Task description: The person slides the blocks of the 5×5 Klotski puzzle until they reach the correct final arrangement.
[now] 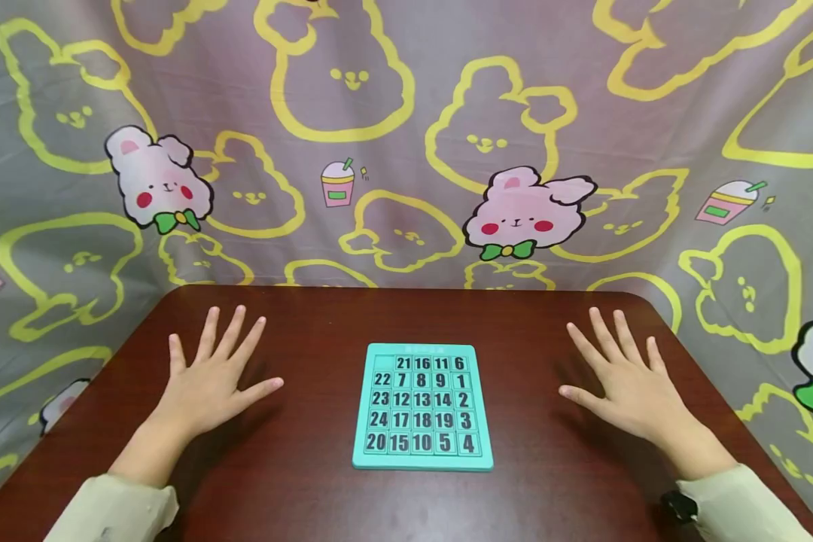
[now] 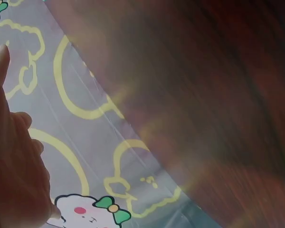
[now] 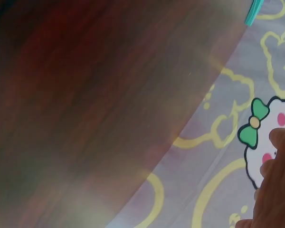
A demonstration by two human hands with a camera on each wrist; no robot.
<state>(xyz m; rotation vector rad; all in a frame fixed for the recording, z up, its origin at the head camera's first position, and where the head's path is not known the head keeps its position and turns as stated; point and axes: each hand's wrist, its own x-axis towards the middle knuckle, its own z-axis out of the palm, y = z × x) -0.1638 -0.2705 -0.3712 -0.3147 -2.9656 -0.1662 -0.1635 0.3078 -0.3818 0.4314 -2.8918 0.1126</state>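
A turquoise number slide puzzle (image 1: 421, 459) lies flat on the dark red-brown table (image 1: 298, 497), midway between the hands. Black numerals mark its tiles, and the gap is in the top left corner of the grid. Left of it, my left hand (image 1: 206, 388) is spread palm down with straight fingers, holding nothing. On the other side, my right hand (image 1: 626, 388) is spread the same way, also holding nothing. Each wrist view catches part of its own hand at the edge, the left hand (image 2: 19, 166) and the right hand (image 3: 278, 185). The puzzle's edge (image 3: 254, 12) shows in the right wrist view.
A grey-pink curtain (image 1: 393, 165) with yellow outlines and rabbit faces hangs behind the table and along both sides. The table's far edge (image 1: 406, 289) meets it. Light-coloured sleeves (image 1: 118, 508) cover both forearms, and a small black object (image 1: 680, 506) sits by the right cuff.
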